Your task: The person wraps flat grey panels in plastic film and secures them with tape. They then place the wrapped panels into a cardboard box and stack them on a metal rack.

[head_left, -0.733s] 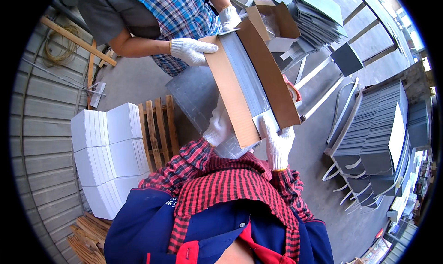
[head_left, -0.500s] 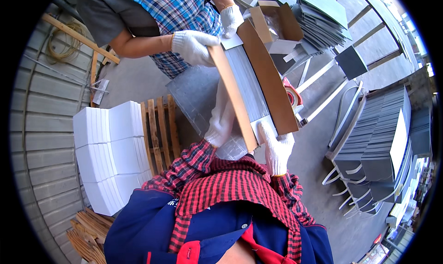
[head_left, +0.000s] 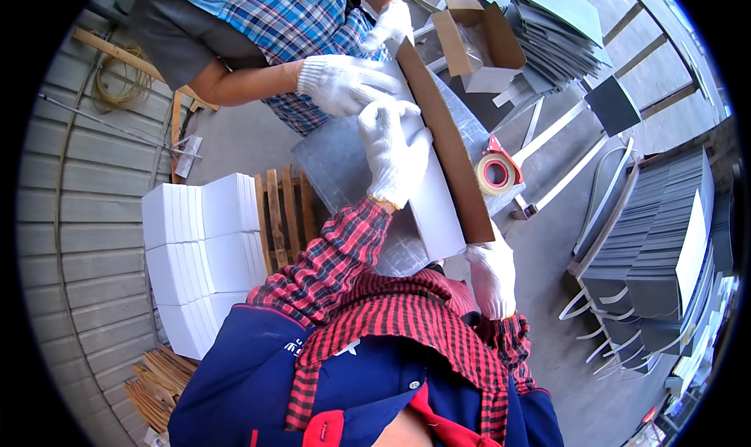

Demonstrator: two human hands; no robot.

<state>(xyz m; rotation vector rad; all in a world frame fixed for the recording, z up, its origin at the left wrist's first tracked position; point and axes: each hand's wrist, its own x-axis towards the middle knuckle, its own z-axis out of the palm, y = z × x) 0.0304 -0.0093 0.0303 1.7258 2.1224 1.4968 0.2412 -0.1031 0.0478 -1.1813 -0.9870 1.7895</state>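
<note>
A long carton (head_left: 440, 204), white outside, lies across a grey metal-topped table (head_left: 325, 161). Its left flap is folded down over the contents, while the brown inner face of the right flap (head_left: 454, 154) stands up. My gloved left hand (head_left: 395, 154) rests on the folded flap, thumb and fingers apart. At the near end of the carton, my gloved right hand (head_left: 491, 279) grips the corner by the raised flap; some of its fingertips are hidden. A co-worker's gloved hands (head_left: 348, 81) touch the far half of the carton.
A red tape dispenser (head_left: 501, 169) lies right of the carton. Beyond it stand an open box (head_left: 477, 44) and stacked grey sheets (head_left: 555, 48). White stacks (head_left: 207, 251) stand on the left, by a wooden pallet (head_left: 285, 212). Bundled grey panels (head_left: 649, 236) stand on the right.
The left flap has been folded down over the contents. My left hand has moved from the carton's side onto that flap; my right hand has shifted slightly right and nearer.
</note>
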